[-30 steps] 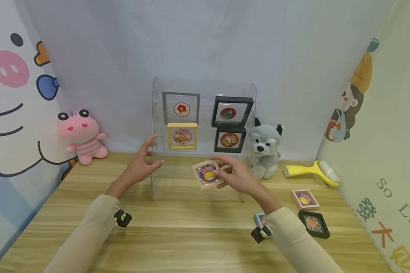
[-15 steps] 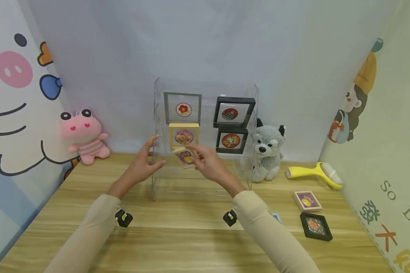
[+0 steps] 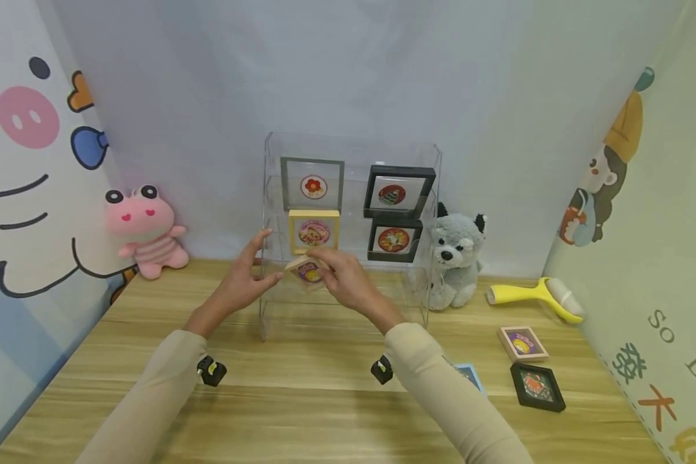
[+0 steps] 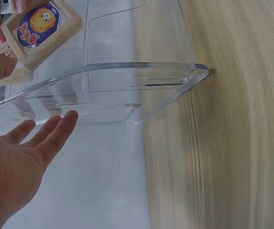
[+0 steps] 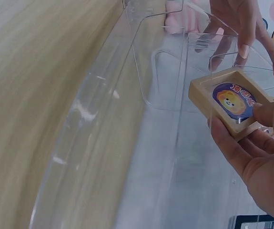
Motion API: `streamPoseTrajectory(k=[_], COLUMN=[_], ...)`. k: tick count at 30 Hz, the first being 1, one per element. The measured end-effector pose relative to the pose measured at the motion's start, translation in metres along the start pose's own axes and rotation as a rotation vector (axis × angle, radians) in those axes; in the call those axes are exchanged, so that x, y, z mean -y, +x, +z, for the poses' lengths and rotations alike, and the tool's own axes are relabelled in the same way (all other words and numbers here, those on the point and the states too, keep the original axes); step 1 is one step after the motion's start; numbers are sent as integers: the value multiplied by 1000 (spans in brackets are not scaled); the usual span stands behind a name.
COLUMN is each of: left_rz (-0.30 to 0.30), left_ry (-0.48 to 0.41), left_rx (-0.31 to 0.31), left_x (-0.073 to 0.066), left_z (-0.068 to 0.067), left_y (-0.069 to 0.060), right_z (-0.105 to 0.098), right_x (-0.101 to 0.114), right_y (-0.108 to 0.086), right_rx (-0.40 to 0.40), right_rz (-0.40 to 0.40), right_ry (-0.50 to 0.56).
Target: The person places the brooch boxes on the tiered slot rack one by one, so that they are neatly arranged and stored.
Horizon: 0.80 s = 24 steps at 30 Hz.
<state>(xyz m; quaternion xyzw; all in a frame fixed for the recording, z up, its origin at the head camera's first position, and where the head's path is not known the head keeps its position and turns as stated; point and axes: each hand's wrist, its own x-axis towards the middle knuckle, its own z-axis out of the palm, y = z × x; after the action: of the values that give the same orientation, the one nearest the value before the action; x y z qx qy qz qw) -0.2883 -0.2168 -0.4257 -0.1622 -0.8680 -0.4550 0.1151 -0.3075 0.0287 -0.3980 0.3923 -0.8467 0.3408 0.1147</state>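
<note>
A small wooden picture frame (image 5: 213,95) with a purple round cartoon badge is pinched between the thumb and fingers of my right hand (image 3: 348,278). It tilts in front of the left part of a clear acrylic display rack (image 3: 348,309), below a yellow frame (image 3: 314,232). My left hand (image 3: 240,283) is at the rack's left side, fingers spread, holding nothing; in the left wrist view the fingers (image 4: 55,136) lie by the clear side panel. On the rack's upper tiers stand a grey frame (image 3: 312,185), a black frame (image 3: 399,192) and a lower black frame (image 3: 395,240).
A pink plush frog (image 3: 145,229) sits left of the rack, a grey plush dog (image 3: 455,258) right of it. Further right lie a yellow-handled roller (image 3: 533,296), a pink frame (image 3: 522,343), a black frame (image 3: 537,386) and a blue frame (image 3: 470,374) partly behind my right sleeve.
My right hand has carried the wooden picture frame leftward and up to the rack's left part, tilting it. My left hand stays by the rack's side.
</note>
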Motion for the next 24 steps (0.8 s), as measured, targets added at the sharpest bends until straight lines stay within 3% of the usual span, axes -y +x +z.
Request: streamPoseTrajectory(k=[5,19,24], left_rz=[1,-4,-13], left_ry=[-2,7,-6], left_rx=[3,6,16], left_x=[-1,-1,-3], left_z=[0,0,-1], left_y=[0,0,0], right_z=[5,16,21], right_x=[1,0,0], right_y=[-1,-14,-17], right_rx=[-2,-122,-165], right_rz=[54,56,45], right_ry=[-9,-9,-67])
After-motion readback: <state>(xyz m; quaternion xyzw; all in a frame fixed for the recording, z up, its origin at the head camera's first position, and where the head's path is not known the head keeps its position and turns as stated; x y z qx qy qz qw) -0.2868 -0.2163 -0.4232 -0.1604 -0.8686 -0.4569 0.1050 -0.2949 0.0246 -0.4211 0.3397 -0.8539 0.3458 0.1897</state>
